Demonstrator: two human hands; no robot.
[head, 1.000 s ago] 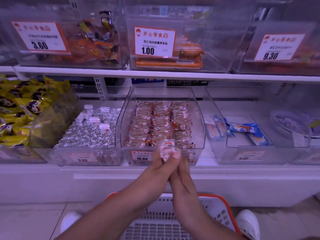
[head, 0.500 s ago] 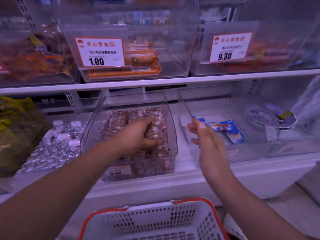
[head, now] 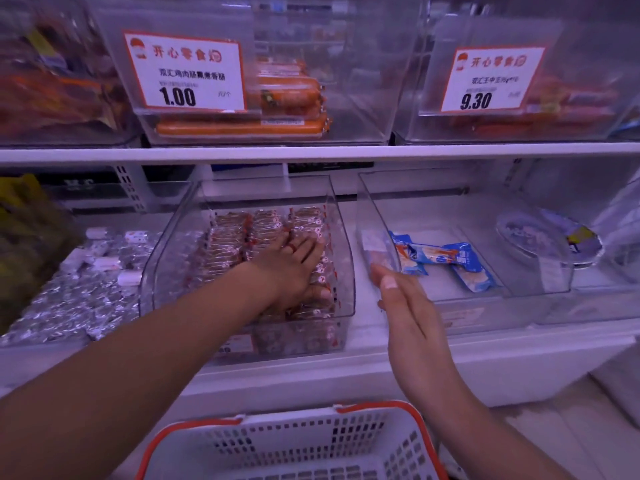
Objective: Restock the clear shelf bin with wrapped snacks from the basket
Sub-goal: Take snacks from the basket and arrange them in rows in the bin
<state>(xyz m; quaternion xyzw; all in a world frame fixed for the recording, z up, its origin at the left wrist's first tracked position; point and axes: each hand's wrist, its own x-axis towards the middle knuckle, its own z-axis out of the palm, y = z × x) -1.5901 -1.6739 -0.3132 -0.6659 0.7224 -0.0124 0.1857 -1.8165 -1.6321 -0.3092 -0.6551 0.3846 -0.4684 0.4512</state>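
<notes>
lower shelf (head: 346, 372) | clear bin (head: 341, 271), neighbouring bin (head: 519, 292) | floor: basket (head: 294, 441)

Left hand (head: 294, 268) sits inside the clear shelf bin (head: 346, 271) at frame center, fingers spread flat on the rows of wrapped snacks (head: 239, 237). Right hand (head: 412, 317) hovers lower right of the bin, fingers straight, holding nothing. White basket (head: 291, 445) with orange rim sits at bottom center.

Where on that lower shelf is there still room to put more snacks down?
The right-hand bin has bare floor around its few blue packets. The middle bin is packed with wrapped snacks under the left hand, bare only along its right wall.
</notes>
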